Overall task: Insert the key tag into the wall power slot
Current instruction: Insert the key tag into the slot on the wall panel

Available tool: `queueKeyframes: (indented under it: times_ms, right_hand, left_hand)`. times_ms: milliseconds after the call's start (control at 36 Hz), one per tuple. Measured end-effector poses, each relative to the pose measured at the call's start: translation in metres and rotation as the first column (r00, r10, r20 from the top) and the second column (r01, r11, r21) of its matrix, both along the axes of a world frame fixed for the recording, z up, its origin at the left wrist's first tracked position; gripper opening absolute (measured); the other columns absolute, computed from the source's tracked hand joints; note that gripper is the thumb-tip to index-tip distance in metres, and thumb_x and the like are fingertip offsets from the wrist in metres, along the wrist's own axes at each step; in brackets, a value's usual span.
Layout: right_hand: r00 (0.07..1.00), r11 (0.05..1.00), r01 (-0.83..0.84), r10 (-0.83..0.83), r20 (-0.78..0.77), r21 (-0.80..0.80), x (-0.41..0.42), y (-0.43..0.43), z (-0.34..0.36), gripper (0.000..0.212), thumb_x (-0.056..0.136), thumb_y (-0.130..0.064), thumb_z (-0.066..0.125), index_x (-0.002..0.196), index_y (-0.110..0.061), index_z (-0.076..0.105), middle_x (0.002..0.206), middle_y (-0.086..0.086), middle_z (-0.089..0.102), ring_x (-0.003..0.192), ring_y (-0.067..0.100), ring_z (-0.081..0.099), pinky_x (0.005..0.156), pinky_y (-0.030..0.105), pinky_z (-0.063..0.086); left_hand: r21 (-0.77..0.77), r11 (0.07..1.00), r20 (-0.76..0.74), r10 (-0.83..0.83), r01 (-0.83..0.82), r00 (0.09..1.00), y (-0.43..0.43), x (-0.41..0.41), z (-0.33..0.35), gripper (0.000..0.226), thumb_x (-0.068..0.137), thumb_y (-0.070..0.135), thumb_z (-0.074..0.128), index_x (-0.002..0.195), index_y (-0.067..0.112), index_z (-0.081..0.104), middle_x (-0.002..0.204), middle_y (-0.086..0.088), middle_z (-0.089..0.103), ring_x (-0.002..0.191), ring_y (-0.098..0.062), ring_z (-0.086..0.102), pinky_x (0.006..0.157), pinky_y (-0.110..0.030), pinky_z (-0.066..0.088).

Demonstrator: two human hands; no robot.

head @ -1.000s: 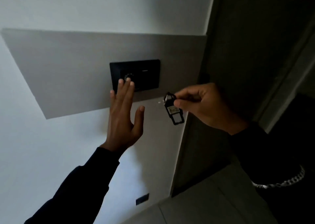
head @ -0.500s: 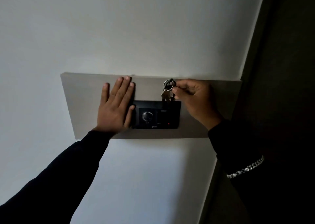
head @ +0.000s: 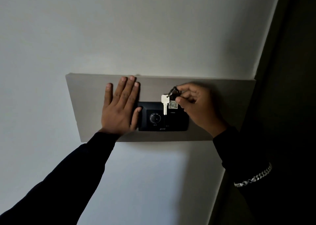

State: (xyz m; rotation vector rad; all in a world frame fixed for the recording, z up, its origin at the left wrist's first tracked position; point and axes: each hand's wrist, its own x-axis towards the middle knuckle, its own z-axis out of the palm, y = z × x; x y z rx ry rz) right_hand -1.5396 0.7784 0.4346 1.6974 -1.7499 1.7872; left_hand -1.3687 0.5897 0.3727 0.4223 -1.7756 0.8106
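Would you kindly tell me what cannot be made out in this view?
- Head view: the slot on the wall power unit is too dark to see.
- The key tag is partly covered by the right hand.
- The unit's small lettering is too small.

From my remote feed: a dim room, its pale wall (head: 136, 28) lit softly and brightest below a grey rectangular panel (head: 213, 91) fixed flat against it. Right of the panel, the wall ends at a corner, where a dark surface (head: 294, 70) runs into deep shadow.
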Motion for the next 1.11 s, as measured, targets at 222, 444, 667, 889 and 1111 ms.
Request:
queueKeyframes:
  times_ms: [222, 444, 667, 889, 1111]
  right_hand:
    - [0.955, 0.984, 0.173, -0.176, -0.238, -0.032, -0.001, 0.010, -0.007, 0.056, 0.075, -0.010, 0.073, 0.127, -0.024, 0.057, 0.078, 0.000, 0.063, 0.051, 0.009, 0.050, 0.062, 0.013, 0.046]
    - [0.808, 0.981, 0.189, -0.184, -0.560, -0.048, 0.012, 0.025, 0.034, 0.046, 0.070, 0.003, 0.066, 0.114, -0.011, 0.066, 0.099, 0.002, 0.060, 0.079, 0.011, 0.056, 0.077, 0.010, 0.042]
    - [0.752, 0.983, 0.185, -0.136, -0.645, 0.009, 0.021, 0.017, 0.039, 0.028, 0.073, 0.004, 0.065, 0.100, 0.003, 0.070, 0.098, 0.018, 0.066, 0.094, 0.032, 0.060, 0.087, 0.038, 0.048]
    - [0.828, 0.977, 0.192, -0.211, -0.520, -0.090, 0.014, 0.009, 0.041, 0.017, 0.078, -0.018, 0.077, 0.069, -0.004, 0.074, 0.069, 0.012, 0.064, 0.058, 0.021, 0.055, 0.057, 0.033, 0.045]
    - [0.846, 0.977, 0.170, -0.211, -0.489, -0.126, 0.017, 0.004, 0.036, 0.007, 0.078, -0.013, 0.077, 0.074, -0.007, 0.077, 0.067, 0.009, 0.068, 0.060, 0.017, 0.058, 0.060, 0.028, 0.044]
  left_hand:
    - [0.009, 1.000, 0.003, -0.006, 0.006, 1.000, 0.001, 0.001, 0.001, 0.065, 0.099, 0.039, 0.030, 0.156, 0.008, 0.027, 0.166, -0.012, 0.026, 0.157, -0.028, 0.019, 0.129, -0.052, 0.007]
    - [0.030, 0.999, 0.015, -0.021, 0.021, 1.000, 0.002, 0.002, 0.001, 0.065, 0.099, 0.039, 0.030, 0.157, 0.009, 0.026, 0.166, -0.011, 0.025, 0.157, -0.028, 0.018, 0.129, -0.052, 0.007]
    - [0.040, 0.999, 0.014, -0.032, 0.031, 0.999, 0.003, 0.002, 0.001, 0.065, 0.099, 0.039, 0.031, 0.157, 0.009, 0.026, 0.166, -0.012, 0.027, 0.156, -0.028, 0.020, 0.128, -0.054, 0.010]
    - [0.047, 0.998, 0.015, -0.029, 0.029, 0.999, 0.001, 0.002, 0.000, 0.065, 0.099, 0.039, 0.032, 0.157, 0.009, 0.026, 0.167, -0.011, 0.027, 0.156, -0.028, 0.020, 0.127, -0.055, 0.012]
    - [0.045, 0.998, 0.020, -0.033, 0.032, 0.999, 0.002, 0.002, 0.000, 0.065, 0.100, 0.040, 0.029, 0.157, 0.009, 0.026, 0.167, -0.010, 0.025, 0.157, -0.028, 0.019, 0.127, -0.054, 0.012]
